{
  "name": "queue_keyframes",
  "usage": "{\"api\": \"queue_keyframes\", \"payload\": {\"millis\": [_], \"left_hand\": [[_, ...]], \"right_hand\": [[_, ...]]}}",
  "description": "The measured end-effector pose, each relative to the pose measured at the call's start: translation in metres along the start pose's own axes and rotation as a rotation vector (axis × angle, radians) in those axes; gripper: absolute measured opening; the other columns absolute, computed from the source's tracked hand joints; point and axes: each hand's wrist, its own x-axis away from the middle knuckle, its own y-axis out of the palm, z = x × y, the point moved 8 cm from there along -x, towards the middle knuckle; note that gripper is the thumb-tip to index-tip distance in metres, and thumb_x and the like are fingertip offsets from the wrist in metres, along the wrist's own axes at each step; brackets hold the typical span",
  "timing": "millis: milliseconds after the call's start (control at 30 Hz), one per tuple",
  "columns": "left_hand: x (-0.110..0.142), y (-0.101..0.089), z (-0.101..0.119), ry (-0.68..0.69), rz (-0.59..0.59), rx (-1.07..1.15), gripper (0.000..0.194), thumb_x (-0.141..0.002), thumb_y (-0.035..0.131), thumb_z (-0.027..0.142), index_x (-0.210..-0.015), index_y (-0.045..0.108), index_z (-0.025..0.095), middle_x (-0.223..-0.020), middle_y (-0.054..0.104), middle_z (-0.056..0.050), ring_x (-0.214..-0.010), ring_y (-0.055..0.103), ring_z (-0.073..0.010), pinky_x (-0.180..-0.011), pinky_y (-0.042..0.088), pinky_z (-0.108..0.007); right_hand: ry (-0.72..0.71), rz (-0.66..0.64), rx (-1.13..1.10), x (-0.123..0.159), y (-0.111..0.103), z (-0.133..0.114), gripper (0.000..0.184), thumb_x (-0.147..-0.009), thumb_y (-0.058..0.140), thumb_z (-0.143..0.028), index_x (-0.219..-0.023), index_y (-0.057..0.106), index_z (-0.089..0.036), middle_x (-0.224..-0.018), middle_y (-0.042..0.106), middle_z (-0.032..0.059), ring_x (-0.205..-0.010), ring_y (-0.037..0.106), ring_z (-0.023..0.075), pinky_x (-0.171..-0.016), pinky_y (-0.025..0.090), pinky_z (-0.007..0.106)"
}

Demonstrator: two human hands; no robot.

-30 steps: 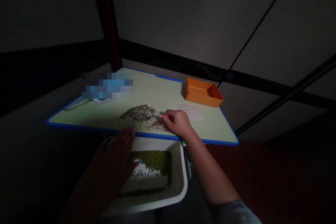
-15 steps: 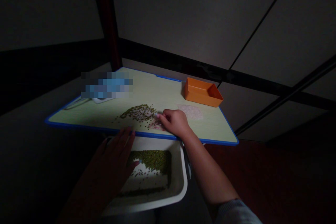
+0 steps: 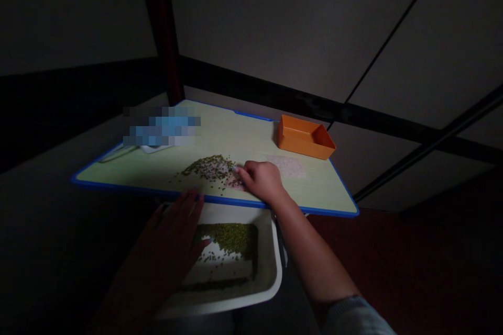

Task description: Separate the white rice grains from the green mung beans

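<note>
A: Where to look first?

B: At the beans (image 3: 210, 166), loose on the tabletop (image 3: 314, 193), just left of the right hand (image 3: 261, 180). More of them in the tub (image 3: 271, 272), partly under and to the right of the left hand (image 3: 173, 233).

A: State of both?

B: Right: fingers curled, thumb tip at the near scatter; can't tell whether pinching any. Left: spread out, nothing visibly held, fingertips by the front edge, thumb over the tub.

A: Likely trouble?

B: Strays, probably. Too hard a flick from the right thumb, and perhaps beans off the front edge, past the left hand and outside the tub. Easy to miss in such dim light.

A: Anything more?

B: Can't see any support under the tub. If pressed by the left wrist, possibly a tilt and spill. Box (image 3: 306, 138) beyond and right of the right hand; low risk unless bumped.
</note>
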Motion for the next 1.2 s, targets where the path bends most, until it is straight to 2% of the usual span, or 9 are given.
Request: {"api": "queue_keyframes", "payload": {"millis": [333,633,833,1200], "left_hand": [[0.000,-0.002,0.001,0.013,0.007,-0.024,0.078,-0.086,0.038,0.052,-0.149,0.009,0.016,-0.154,0.033,-0.017,-0.138,0.040,-0.0323,-0.107,0.032,-0.053],[0.000,-0.003,0.002,0.025,0.020,-0.031,0.078,-0.087,0.035,0.053,-0.149,0.010,0.013,-0.153,0.034,-0.018,-0.138,0.040,-0.0329,-0.105,0.033,-0.054],[-0.001,-0.004,0.003,0.039,0.043,-0.040,0.076,-0.088,0.031,0.053,-0.149,0.011,0.013,-0.152,0.038,-0.019,-0.135,0.044,-0.0329,-0.104,0.034,-0.053],[0.000,-0.004,0.002,0.019,0.047,-0.023,0.075,-0.087,0.034,0.050,-0.149,0.013,0.013,-0.152,0.037,-0.018,-0.136,0.042,-0.0325,-0.106,0.032,-0.052]], "right_hand": [[-0.020,0.022,-0.081,0.001,0.002,0.001,0.046,-0.094,0.040,-0.054,-0.075,0.068,-0.022,-0.065,0.067,0.0029,-0.062,0.057,0.0149,-0.056,0.026,0.027],[-0.061,0.030,-0.147,0.002,0.002,-0.001,0.044,-0.093,0.042,-0.052,-0.070,0.063,-0.021,-0.061,0.064,0.0010,-0.058,0.052,0.0129,-0.055,0.024,0.026],[-0.064,0.022,-0.131,0.001,0.002,-0.002,0.045,-0.094,0.042,-0.052,-0.071,0.064,-0.021,-0.061,0.064,0.0009,-0.058,0.051,0.0124,-0.055,0.023,0.026],[-0.112,-0.019,-0.049,0.001,0.007,-0.011,0.046,-0.095,0.040,-0.052,-0.075,0.068,-0.022,-0.066,0.068,0.0016,-0.062,0.055,0.0132,-0.057,0.024,0.026]]}}
